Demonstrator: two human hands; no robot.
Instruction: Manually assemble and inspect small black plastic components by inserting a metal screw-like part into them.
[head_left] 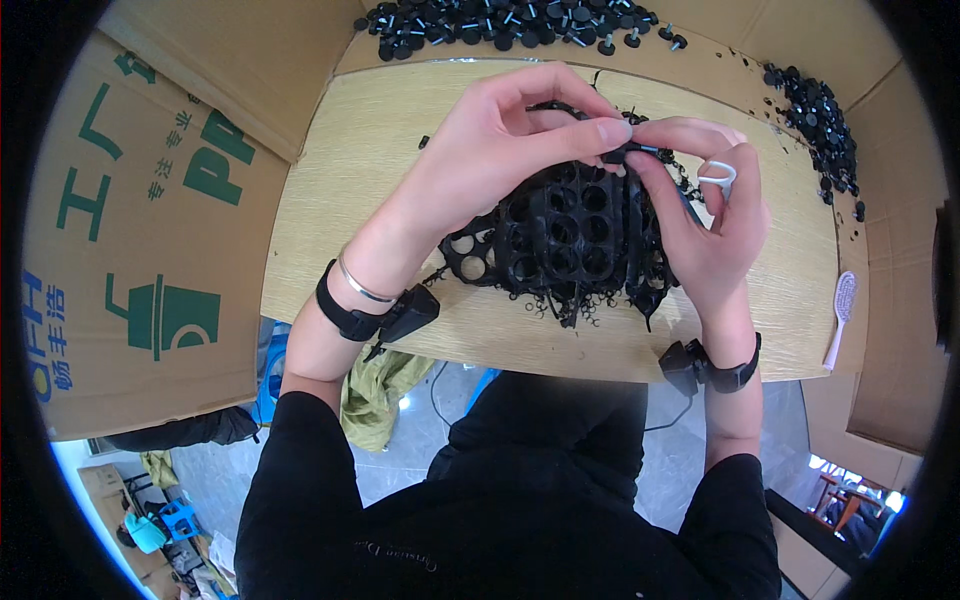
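Above the far part of a black plastic heap, my left hand [545, 135] and my right hand [710, 195] meet fingertip to fingertip. Between them is a small black-headed screw [618, 154] with a short metal shank pointing right. The left thumb and fingers pinch its black head; the right thumb and forefinger close around the shank end, partly hiding it. A white loop [716, 178] circles a finger of my right hand. Beneath both hands lie black molded plastic frames [565, 235] with rows of round holes and thin ragged offcuts.
Many black-headed screws [520, 22] lie along the far edge. A pile of small black parts [822, 130] sits at the far right. A pale hairbrush [840, 318] rests at the right edge. Cardboard walls [150, 220] flank the wooden table [340, 190].
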